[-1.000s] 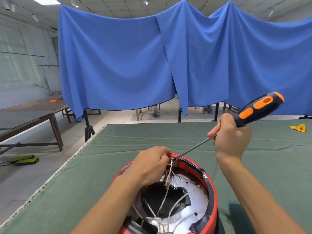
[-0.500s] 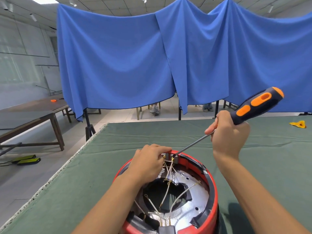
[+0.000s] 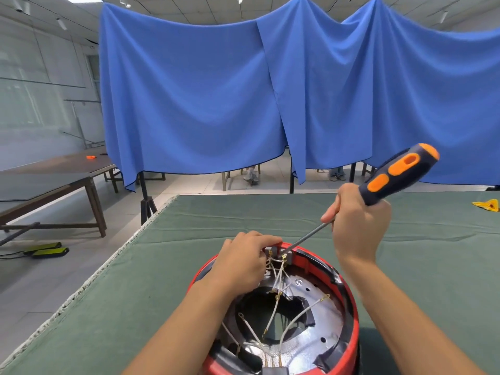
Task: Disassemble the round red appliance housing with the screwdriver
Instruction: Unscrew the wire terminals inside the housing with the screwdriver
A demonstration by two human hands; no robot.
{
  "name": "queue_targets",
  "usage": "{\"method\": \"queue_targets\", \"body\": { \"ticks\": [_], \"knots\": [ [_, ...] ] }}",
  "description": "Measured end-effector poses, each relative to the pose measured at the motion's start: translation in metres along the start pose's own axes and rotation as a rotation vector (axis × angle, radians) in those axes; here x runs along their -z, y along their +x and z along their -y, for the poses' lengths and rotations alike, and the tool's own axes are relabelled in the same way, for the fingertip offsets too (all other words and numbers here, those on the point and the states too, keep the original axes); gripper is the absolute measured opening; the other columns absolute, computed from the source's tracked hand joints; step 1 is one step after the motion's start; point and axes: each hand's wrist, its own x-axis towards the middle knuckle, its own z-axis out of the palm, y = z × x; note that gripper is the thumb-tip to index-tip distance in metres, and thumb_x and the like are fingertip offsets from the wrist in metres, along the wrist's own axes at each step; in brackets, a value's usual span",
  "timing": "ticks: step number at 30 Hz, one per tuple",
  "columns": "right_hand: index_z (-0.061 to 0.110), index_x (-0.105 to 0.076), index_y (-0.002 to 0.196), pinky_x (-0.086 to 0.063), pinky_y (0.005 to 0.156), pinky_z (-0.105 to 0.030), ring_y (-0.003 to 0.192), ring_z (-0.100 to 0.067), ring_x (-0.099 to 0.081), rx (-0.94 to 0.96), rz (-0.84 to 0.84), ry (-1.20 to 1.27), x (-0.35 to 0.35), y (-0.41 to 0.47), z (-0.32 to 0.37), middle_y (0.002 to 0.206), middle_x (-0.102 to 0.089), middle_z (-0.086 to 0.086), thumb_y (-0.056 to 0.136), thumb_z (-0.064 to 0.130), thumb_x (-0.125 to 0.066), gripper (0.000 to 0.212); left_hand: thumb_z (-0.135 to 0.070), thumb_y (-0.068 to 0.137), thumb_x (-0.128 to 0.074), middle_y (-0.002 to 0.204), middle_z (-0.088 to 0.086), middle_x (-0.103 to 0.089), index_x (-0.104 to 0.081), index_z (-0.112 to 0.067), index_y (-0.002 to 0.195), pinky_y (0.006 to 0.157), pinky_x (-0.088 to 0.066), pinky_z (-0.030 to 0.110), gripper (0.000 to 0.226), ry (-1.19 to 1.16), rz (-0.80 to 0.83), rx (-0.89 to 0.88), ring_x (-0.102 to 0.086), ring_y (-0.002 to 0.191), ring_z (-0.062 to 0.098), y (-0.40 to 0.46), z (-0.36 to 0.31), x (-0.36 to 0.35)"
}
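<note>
1. While the left hand pinches the terminal block at the far rim of the red housing on the desk, the right hand grips the screwdriver.
2. Its slanted tip could slip and nick the white wires.

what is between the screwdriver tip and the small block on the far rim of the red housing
Nothing visible. The screwdriver shaft runs clear from the right hand to the small block on the red housing rim; the left hand and white wires sit beside it.

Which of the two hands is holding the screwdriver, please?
The right hand grips the screwdriver by its handle; the left hand holds a small part at the red housing rim.
</note>
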Motion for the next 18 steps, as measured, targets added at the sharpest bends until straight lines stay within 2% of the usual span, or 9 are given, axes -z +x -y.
{"method": "queue_targets", "body": {
  "ticks": [4, 6, 10, 15, 18],
  "knots": [
    [0.012, -0.052, 0.035, -0.034, 0.047, -0.021, 0.035, -0.011, -0.038, 0.096, 0.005, 0.05, 0.005, 0.006, 0.013, 0.031, -0.045, 0.0, 0.069, 0.015, -0.047, 0.034, -0.01, 0.091, -0.035, 0.131, -0.005, -0.051, -0.049, -0.04, 0.132, 0.103, -0.03, 0.04, 0.052, -0.003, -0.001, 0.009, -0.041, 0.123, 0.017, 0.002, 0.001, 0.001],
    [-0.005, -0.051, 0.044, -0.034, 0.045, -0.014, 0.034, -0.006, -0.039, 0.163, 0.038, 0.006, 0.005, 0.001, 0.016, 0.03, -0.043, 0.004, 0.07, 0.011, -0.047, 0.031, -0.01, 0.091, -0.036, 0.131, -0.005, -0.052, -0.05, -0.04, 0.131, 0.104, -0.03, 0.04, 0.052, -0.011, -0.005, 0.014, -0.041, 0.123, 0.017, 0.002, 0.001, 0.002],
    [-0.011, -0.051, 0.049, -0.033, 0.045, -0.009, 0.036, -0.003, -0.041, 0.191, 0.048, -0.014, 0.005, -0.005, 0.017, 0.031, -0.043, 0.005, 0.071, 0.009, -0.046, 0.03, -0.01, 0.091, -0.037, 0.132, -0.006, -0.052, -0.049, -0.04, 0.132, 0.104, -0.029, 0.041, 0.052, -0.005, -0.005, 0.011, -0.041, 0.124, 0.017, 0.001, 0.0, 0.0],
    [-0.007, -0.05, 0.045, -0.035, 0.046, -0.011, 0.035, -0.004, -0.04, 0.157, 0.029, -0.008, 0.006, 0.0, 0.014, 0.03, -0.043, 0.005, 0.071, 0.011, -0.047, 0.031, -0.011, 0.092, -0.038, 0.132, -0.006, -0.051, -0.049, -0.041, 0.132, 0.104, -0.029, 0.039, 0.051, -0.015, -0.013, 0.015, -0.041, 0.124, 0.017, 0.0, 0.0, 0.0],
    [0.013, -0.048, 0.034, -0.036, 0.05, -0.021, 0.035, -0.011, -0.039, 0.06, -0.033, 0.006, 0.01, 0.009, 0.007, 0.029, -0.044, 0.001, 0.069, 0.016, -0.047, 0.036, -0.011, 0.092, -0.038, 0.132, -0.006, -0.051, -0.049, -0.041, 0.132, 0.104, -0.029, 0.04, 0.051, -0.015, -0.012, 0.019, -0.041, 0.124, 0.017, -0.001, 0.001, 0.0]
  ]
}}
